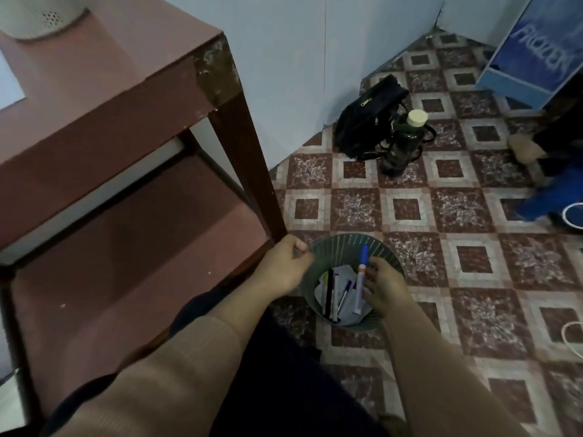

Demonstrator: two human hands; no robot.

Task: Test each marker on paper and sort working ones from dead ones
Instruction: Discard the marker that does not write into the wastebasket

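A small green slatted bin (340, 247) stands on the tiled floor beside the table leg. Inside it lie crumpled paper and several pens and markers (334, 293). My left hand (285, 266) grips the bin's left rim with curled fingers. My right hand (383, 287) is over the bin's right side and holds a white marker with a blue cap (362, 280), upright, cap end up, its lower end down inside the bin.
A reddish-brown table (104, 89) with a lower shelf fills the left; a white sheet lies at its far left edge. On the floor further off are a black bag (369, 115), a dark bottle (403, 140) and a blue box (536, 48).
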